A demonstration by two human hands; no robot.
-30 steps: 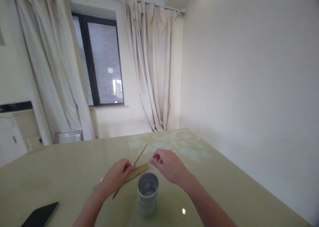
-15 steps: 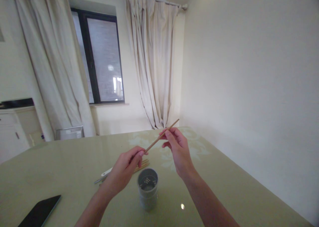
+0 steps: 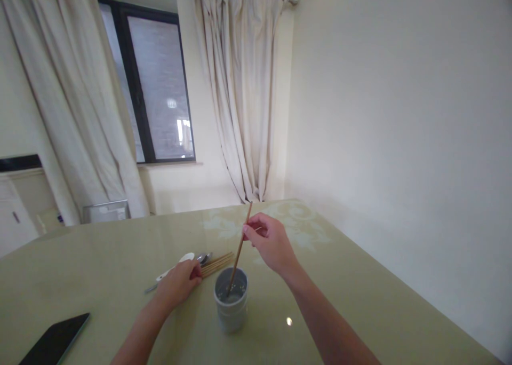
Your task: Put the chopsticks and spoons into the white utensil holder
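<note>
My right hand (image 3: pixel 269 241) pinches a wooden chopstick (image 3: pixel 240 250) near its top, and the stick's lower end dips into a grey cylindrical holder (image 3: pixel 231 306) standing on the table. My left hand (image 3: pixel 178 284) rests on the table left of the holder, its fingers on a bundle of chopsticks (image 3: pixel 218 263) lying flat. Whether it grips them I cannot tell. A white spoon (image 3: pixel 176 264) and a metal spoon (image 3: pixel 202 258) lie beside the bundle.
The pale green glass-topped table (image 3: pixel 360 301) has a floral pattern at its far end. A dark phone (image 3: pixel 54 339) lies at the near left. Beyond stand a window, cream curtains and a white wall on the right.
My right hand took the chopstick from my left, swung it upright and lowered its tip into the holder. My left hand dropped back onto the bundle on the table.
</note>
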